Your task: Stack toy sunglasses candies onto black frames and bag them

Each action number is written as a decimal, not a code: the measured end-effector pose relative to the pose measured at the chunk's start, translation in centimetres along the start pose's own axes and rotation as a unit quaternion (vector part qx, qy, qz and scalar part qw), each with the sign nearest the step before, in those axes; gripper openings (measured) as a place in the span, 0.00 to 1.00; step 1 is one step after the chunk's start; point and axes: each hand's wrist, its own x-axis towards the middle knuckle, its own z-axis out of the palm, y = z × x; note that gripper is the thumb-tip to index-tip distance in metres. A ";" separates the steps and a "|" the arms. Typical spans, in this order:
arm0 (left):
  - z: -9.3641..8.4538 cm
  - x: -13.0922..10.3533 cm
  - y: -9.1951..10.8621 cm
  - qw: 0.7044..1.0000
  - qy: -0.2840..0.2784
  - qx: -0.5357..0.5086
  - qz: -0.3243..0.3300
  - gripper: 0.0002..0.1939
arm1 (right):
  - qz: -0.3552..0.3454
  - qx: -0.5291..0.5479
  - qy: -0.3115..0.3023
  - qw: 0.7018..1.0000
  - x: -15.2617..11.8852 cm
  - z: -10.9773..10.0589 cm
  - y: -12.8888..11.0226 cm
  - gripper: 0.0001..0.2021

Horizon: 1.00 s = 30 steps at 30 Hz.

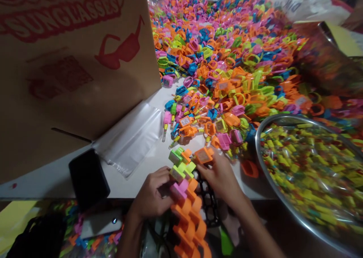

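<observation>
A double row of plastic toy watches [188, 209], mostly orange with pink and lime-green ones at the far end, stands at the table's front edge. My left hand [154, 193] is curled against the left side of this row, near the pink and lime pieces; its fingertips are partly hidden. On the other side, my right hand [224, 178] pinches an orange toy watch [203, 155] near the row's far end. Beneath that hand, a black rack with square openings [208, 201] runs alongside the row.
A large heap of colourful toy watches [227, 61] covers the table. At right stands a metal bowl [259, 137] of small yellow-capped tubes. A cardboard box [85, 61], clear plastic bags [133, 137] and a black phone-like object [89, 178] are at left.
</observation>
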 end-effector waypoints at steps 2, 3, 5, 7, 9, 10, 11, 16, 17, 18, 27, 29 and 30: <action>0.0 0.0 0.0 1.000 -0.001 0.001 0.001 0.09 | -0.033 -0.043 -0.049 0.997 0.1 -0.4 -0.4 0.03; 0.0 0.0 -0.1 1.000 -0.002 0.002 -0.001 0.09 | -0.043 -0.063 -0.073 0.994 0.2 -0.6 -0.6 0.03; 0.0 0.0 -0.2 1.000 -0.004 0.003 -0.004 0.10 | -0.051 -0.096 -0.102 0.989 0.5 -0.6 -1.1 0.03; 0.0 -0.1 -0.4 1.000 -0.002 0.006 -0.008 0.10 | -0.049 -0.124 -0.111 0.985 0.6 -0.4 -1.5 0.04; 0.1 -0.2 -0.6 1.000 -0.002 0.006 -0.009 0.10 | -0.043 -0.143 -0.111 0.983 0.8 -0.2 -1.8 0.05; 0.1 -0.2 -0.7 1.000 -0.002 0.006 -0.010 0.09 | -0.042 -0.146 -0.109 0.982 0.8 -0.1 -1.9 0.05; 0.1 -0.2 -0.7 1.000 -0.003 0.005 -0.011 0.09 | -0.041 -0.144 -0.110 0.983 0.8 -0.1 -1.9 0.06; 0.4 -0.2 -0.8 1.000 0.006 0.004 -0.030 0.10 | -0.078 -0.155 -0.121 0.977 1.1 -1.0 -1.2 0.08; 0.5 -0.2 -0.7 0.999 0.007 0.004 -0.034 0.10 | -0.084 -0.175 -0.093 0.976 1.3 -1.3 -1.1 0.10; 0.5 -0.1 -0.7 0.999 0.008 0.004 -0.036 0.10 | -0.078 -0.204 -0.054 0.974 1.6 -1.6 -1.1 0.12; 0.5 0.1 -0.6 0.999 0.018 -0.004 -0.042 0.09 | 0.114 -0.441 0.071 0.887 5.0 -1.7 -0.7 0.17; 0.6 0.0 -0.6 0.999 0.024 -0.002 -0.046 0.08 | 0.123 -0.391 0.087 0.908 4.8 -1.9 0.1 0.13; 0.6 0.0 -0.6 0.998 0.028 -0.002 -0.048 0.07 | 0.122 -0.349 0.095 0.924 4.4 -2.1 0.5 0.11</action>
